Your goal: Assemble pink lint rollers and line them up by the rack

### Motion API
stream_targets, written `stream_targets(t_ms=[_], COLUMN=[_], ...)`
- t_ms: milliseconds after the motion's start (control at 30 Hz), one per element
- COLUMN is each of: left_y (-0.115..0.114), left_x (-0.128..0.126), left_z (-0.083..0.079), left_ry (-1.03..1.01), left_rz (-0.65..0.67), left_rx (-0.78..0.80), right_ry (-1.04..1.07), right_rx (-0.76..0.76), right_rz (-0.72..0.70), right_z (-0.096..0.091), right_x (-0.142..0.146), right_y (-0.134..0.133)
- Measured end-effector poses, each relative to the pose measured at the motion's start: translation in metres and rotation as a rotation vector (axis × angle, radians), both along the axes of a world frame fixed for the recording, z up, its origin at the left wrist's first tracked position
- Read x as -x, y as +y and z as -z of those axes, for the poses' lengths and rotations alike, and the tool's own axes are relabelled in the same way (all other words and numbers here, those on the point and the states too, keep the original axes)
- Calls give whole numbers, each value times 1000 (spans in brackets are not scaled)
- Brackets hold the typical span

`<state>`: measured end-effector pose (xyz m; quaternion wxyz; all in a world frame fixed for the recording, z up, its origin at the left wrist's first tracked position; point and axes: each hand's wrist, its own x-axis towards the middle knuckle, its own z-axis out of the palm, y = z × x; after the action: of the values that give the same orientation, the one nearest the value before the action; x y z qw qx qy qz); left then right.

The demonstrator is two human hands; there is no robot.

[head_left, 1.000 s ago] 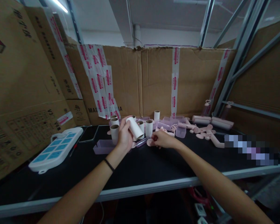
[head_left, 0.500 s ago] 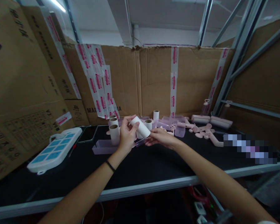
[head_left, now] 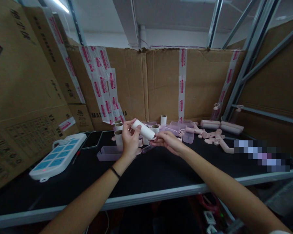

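Lavender plastic is seen first from the left: a shallow tray (head_left: 108, 156) is set on the black worktop (head_left: 148, 175), with standing tubes (head_left: 118, 140) beside the left hand (head_left: 131, 140). By that hand's fingers a white tube (head_left: 145, 130) is gripped near its upper left end, the thumb being laid along the near side. The tube is held above the worktop, tilted, its long axis slanted from upper left down to lower right. Its lower end is thus pointed toward the right hand (head_left: 169, 142), by which that end is closely met, while the upper end is covered in part by the left. By the right fingers, drawn together, a small pale pink piece (head_left: 154, 138) appears to be pinched at the tube's lower mouth; whether it is seated inside or merely held against the rim cannot be made out. Beneath the tube another standing tube (head_left: 146, 141) is mostly hidden, and a clear rod (head_left: 148, 149) is partly masked by shadow and the hands. Farther right, pink parts (head_left: 211, 136) are overlapped in a heap, and whatever lies under a pixelated patch (head_left: 262, 156) is obscured.
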<state>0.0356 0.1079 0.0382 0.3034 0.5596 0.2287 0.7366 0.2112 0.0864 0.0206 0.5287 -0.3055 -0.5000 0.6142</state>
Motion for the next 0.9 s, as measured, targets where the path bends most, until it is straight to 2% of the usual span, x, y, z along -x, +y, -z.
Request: stream_targets(t_ms=[400, 733, 900], left_y=[4, 2, -2], left_x=[2, 2, 0], left_z=[1, 0, 0], left_ry=[-93, -99, -89], left_rz=[26, 52, 27], left_rx=[47, 122, 176], right_ry=[112, 101, 19], right_rx=[-82, -113, -202], right_rz=[-38, 124, 279], right_z=[1, 4, 3], right_x=[10, 12, 16], right_y=[-4, -2, -4])
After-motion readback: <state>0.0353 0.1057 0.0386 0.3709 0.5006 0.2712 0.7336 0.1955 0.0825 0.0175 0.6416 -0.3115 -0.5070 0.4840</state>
